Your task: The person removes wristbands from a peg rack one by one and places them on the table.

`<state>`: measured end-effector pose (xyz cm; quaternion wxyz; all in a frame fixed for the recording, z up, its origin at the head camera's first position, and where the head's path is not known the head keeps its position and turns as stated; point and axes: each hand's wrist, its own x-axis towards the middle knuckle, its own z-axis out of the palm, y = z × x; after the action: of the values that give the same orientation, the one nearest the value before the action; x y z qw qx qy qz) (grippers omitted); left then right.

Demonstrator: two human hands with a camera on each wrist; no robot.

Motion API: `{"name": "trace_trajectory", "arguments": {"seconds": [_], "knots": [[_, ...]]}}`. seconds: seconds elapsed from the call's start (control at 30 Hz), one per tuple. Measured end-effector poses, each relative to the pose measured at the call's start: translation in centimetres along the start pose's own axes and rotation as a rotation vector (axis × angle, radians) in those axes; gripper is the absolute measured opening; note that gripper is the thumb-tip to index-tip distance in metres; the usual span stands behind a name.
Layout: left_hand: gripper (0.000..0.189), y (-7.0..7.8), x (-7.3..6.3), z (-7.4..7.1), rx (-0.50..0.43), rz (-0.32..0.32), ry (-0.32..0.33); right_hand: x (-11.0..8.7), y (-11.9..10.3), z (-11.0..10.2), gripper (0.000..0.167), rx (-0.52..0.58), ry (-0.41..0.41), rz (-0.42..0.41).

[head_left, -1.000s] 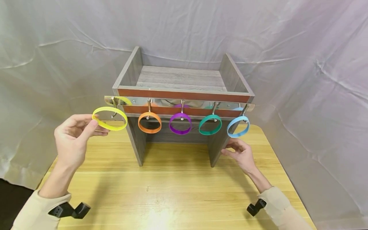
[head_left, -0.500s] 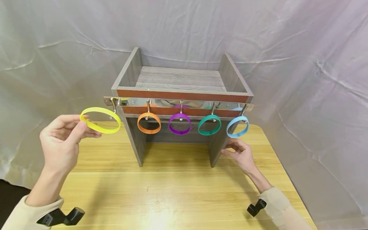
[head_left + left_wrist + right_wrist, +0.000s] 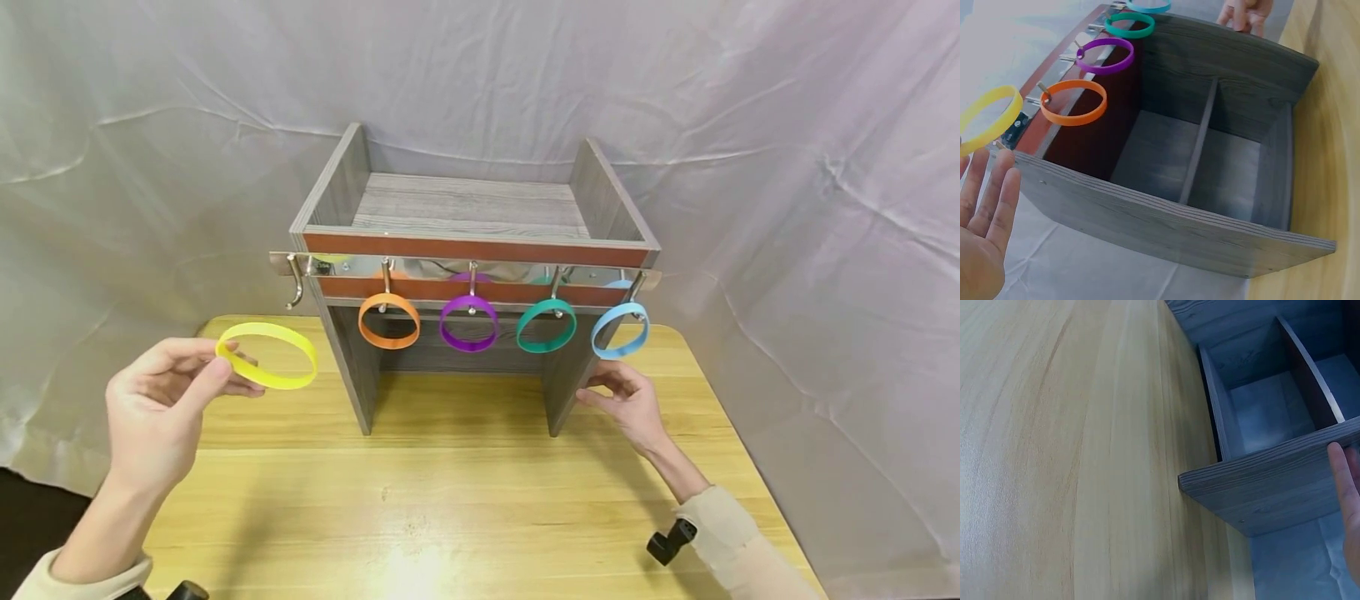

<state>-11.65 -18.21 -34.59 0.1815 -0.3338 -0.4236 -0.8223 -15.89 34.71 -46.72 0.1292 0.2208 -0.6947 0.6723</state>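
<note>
My left hand (image 3: 161, 408) pinches a yellow silicone wristband (image 3: 283, 383) between thumb and fingers. The band is held out left of the grey wooden shelf (image 3: 345, 350), below and apart from the bare leftmost hook (image 3: 297, 287). In the left wrist view the yellow wristband (image 3: 1005, 122) shows at the left edge, with several fingers straight beneath it. My right hand (image 3: 633, 408) rests against the outer face of the shelf's right side panel. In the right wrist view a fingertip (image 3: 1335, 450) lies right at that panel's edge.
Orange (image 3: 390, 344), purple (image 3: 468, 347), green (image 3: 546, 347) and light blue (image 3: 621, 354) wristbands hang on the other hooks of a metal rail (image 3: 435, 268). The shelf stands on a wooden table (image 3: 450, 500) with grey cloth (image 3: 480, 83) around it.
The left hand has drawn the yellow wristband left, off the leftmost hook, then lowered it. The right hand and the other wristbands have stayed in place.
</note>
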Motion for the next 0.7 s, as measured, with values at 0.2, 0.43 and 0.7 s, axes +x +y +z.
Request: {"name": "trace_trajectory", "arguments": {"seconds": [0.2,0.43,0.7], "knots": [[0.033,-0.4,-1.6,-0.2,0.068,-0.045,-0.011,0.0,0.2,-0.1,0.039,-0.003,-0.002,-0.019],[0.035,-1.0,-3.4,-0.3,0.181,-0.11,-0.028,0.0,0.1,-0.1,0.04,-0.009,-0.008,-0.004],[0.04,-1.8,-5.3,-0.3,0.376,-0.284,-0.065,0.1,0.1,0.0,0.038,0.005,-0.004,-0.007]]}}
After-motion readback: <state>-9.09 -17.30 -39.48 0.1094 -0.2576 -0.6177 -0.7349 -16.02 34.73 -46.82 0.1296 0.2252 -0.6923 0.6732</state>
